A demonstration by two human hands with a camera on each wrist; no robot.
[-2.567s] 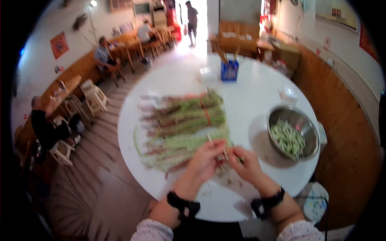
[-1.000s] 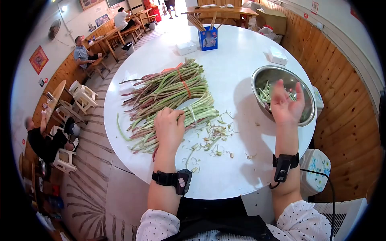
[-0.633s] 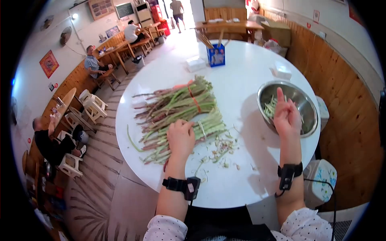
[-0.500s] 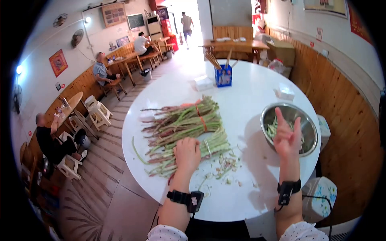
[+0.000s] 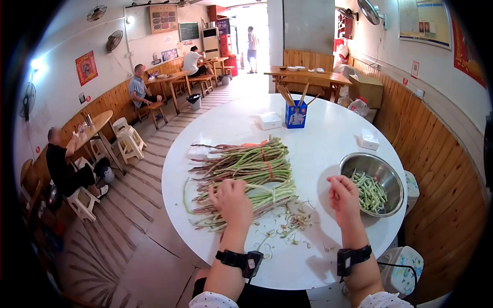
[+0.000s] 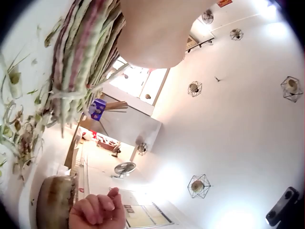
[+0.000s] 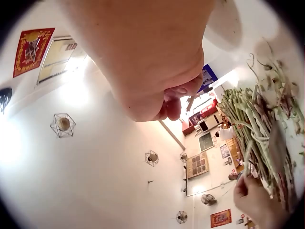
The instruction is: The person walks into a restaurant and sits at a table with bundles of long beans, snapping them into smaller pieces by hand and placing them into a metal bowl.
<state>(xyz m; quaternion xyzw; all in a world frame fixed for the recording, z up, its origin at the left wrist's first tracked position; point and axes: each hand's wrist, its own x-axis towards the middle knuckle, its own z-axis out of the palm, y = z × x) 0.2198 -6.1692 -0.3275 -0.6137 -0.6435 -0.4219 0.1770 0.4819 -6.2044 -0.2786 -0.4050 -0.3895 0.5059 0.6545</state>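
Bundles of long beans (image 5: 241, 159), green and purple, lie across the left of the round white table, some bound with red bands and the nearest with a white tie. My left hand (image 5: 233, 203) is over the nearest bundle; in the right wrist view its thumb and fingertips pinch one long bean (image 7: 248, 151) rising from it. Between the bundles and the steel bowl (image 5: 394, 205), my right hand (image 5: 345, 200) hangs above the table, fingers loosely curled and nothing visible in them. Short bean pieces (image 5: 368, 192) lie in the bowl.
Bean trimmings (image 5: 295, 220) are scattered in front of the bundles. A blue box of chopsticks (image 5: 296, 115) and a white box (image 5: 270, 121) stand at the back, another white box (image 5: 368, 139) behind the bowl. A patterned stool (image 5: 398, 272) is at the lower right.
Both hands worked close together earliest. Then my right hand opened over the bowl; it has since moved left, its fingers curling. My left hand stayed over the beans, its fingers shifting. The view tilted upward.
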